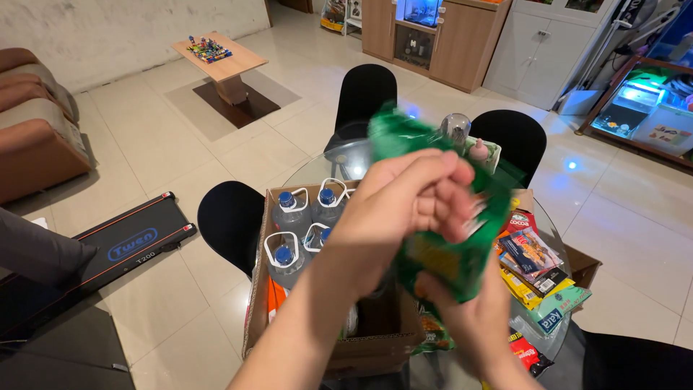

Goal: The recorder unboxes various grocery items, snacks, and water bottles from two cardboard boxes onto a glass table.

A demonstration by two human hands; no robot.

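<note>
So I've got the green snack bag pinched in both hands right above the cardboard box: left hand clenched on top, right hand gripping underneath, bag's long axis running near-vertical.

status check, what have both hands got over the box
Left hand and right hand both gripping green snack bag. Bag held above cardboard box of water bottles. Nothing blocking.
</note>
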